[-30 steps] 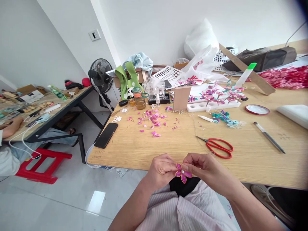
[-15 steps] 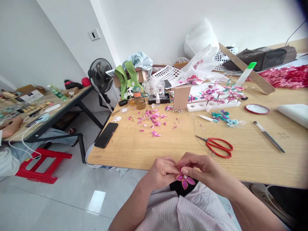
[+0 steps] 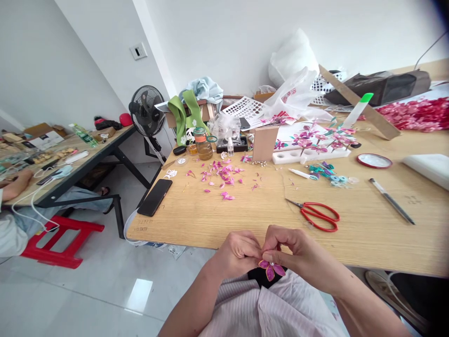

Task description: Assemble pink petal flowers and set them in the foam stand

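A magenta flower (image 3: 271, 270) with gold-edged petals and a pearl centre hangs between my two hands, over my lap at the table's front edge. My right hand (image 3: 293, 250) pinches its upper part between thumb and fingers. My left hand (image 3: 242, 252) is closed at the flower's left side, its fingertips pressed together close to my right fingertips; both hands appear to grip the flower. What lies behind the fingers is hidden. Red-handled scissors (image 3: 319, 216) rest on the table beyond my right hand. Loose pink petals (image 3: 224, 174) are scattered farther back.
A black phone (image 3: 155, 197) lies at the table's left edge. A pen (image 3: 392, 201) and a round red-rimmed lid (image 3: 374, 161) are on the right. Finished flowers stand in a white foam block (image 3: 312, 155). At another table on the left, a person's arm (image 3: 19, 185) shows.
My right thumb has shifted over the flower's centre, now partly covering the pearl. The flower has moved slightly down and right. My left fingers have curled in more.
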The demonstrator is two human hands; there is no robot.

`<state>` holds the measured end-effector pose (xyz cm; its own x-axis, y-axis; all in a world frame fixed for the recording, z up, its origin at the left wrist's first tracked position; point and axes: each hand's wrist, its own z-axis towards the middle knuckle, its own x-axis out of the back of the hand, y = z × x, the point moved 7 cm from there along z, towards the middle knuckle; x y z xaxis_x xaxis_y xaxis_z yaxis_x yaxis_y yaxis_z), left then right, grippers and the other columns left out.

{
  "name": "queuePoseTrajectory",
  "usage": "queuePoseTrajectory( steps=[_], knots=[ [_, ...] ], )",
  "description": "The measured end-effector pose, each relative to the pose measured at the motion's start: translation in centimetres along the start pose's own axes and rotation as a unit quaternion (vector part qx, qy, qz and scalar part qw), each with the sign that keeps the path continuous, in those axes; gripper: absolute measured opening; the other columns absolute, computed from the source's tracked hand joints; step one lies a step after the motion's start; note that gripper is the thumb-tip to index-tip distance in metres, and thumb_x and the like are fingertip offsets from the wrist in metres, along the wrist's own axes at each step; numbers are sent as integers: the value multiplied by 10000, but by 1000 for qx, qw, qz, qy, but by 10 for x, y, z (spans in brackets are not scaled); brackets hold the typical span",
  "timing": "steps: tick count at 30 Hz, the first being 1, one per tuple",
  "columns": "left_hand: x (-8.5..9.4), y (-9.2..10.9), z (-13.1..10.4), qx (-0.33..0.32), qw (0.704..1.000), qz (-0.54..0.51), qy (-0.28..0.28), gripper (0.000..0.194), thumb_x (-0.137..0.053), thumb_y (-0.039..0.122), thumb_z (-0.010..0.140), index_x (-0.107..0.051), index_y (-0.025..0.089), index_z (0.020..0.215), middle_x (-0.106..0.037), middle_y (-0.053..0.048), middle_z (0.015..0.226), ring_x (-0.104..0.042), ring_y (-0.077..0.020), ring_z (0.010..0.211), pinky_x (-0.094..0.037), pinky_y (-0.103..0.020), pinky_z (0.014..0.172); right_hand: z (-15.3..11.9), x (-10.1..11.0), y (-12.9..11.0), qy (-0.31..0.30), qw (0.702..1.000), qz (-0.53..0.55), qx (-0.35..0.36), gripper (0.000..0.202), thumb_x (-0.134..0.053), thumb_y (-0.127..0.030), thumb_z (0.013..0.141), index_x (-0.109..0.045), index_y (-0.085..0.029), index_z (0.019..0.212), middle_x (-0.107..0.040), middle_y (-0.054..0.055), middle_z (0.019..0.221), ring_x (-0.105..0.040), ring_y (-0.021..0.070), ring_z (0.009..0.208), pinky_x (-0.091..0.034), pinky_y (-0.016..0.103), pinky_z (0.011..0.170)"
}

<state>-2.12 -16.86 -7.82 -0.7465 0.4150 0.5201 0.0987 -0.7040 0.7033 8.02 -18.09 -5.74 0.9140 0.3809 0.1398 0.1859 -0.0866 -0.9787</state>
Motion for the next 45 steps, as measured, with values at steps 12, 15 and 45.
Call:
queuePoseTrajectory(
  steps=[12,15,45],
  knots=[
    [36,-8,0,76,969,-104,213,108,-672,268,773,-746,189,768,-700,-56,692,-576,-142,662,-465,-273,642,-3,33,26,158,987,25,5,374,-535,-532,834,-619,-173,771,-550,16,675,-492,138,646,-393,258,581],
    [36,-8,-1,70,968,-90,223,94,-668,253,776,-744,198,781,-698,-47,700,-568,-141,672,-461,-270,636,-2,15,28,100,994,39,-9,426,-491,-554,850,-575,-170,686,-528,8,635,-461,128,614,-371,260,581],
    [31,-1,2,56,982,-56,171,135,-618,223,815,-742,197,767,-681,-39,626,-553,-136,632,-468,-267,606,0,-3,22,30,996,78,-13,385,-535,-513,844,-570,-165,681,-511,-6,623,-422,114,600,-332,257,579]
  ],
)
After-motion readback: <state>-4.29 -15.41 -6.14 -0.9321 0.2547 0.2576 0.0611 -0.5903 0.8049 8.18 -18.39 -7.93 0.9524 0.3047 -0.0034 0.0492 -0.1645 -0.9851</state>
